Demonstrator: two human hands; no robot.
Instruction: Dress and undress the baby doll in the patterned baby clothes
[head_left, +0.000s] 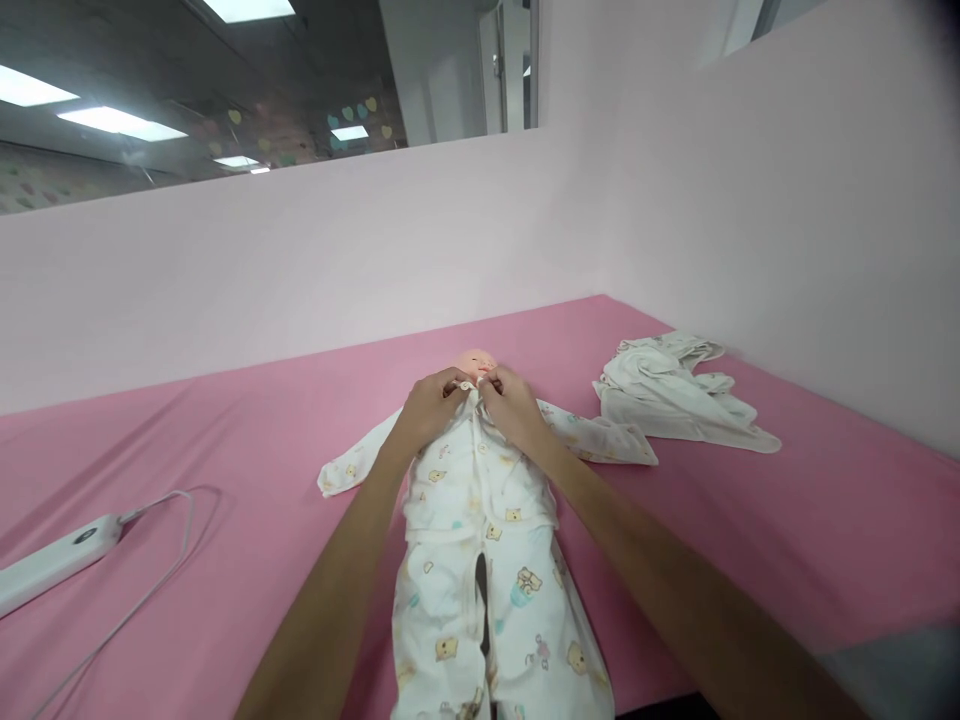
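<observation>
A baby doll (475, 362) lies on its back, its head at the far end and mostly hidden behind my hands. It wears a white baby jacket (442, 490) printed with bears, sleeves spread to both sides, and matching baby trousers (525, 620) with a dark gap between the legs. My left hand (435, 405) is closed on the left side of the jacket's collar, where a small button shows. My right hand (514, 405) pinches the right side of the collar, close beside the left. The jacket's front edges meet down the middle.
Everything lies on a pink sheet (262, 450). A heap of white cloth (675, 395) sits at the right, near the wall. At the left are a white elongated device (60, 562) and its cable (184, 530). Pale walls (375, 250) border the far and right sides, with a window (300, 90) above.
</observation>
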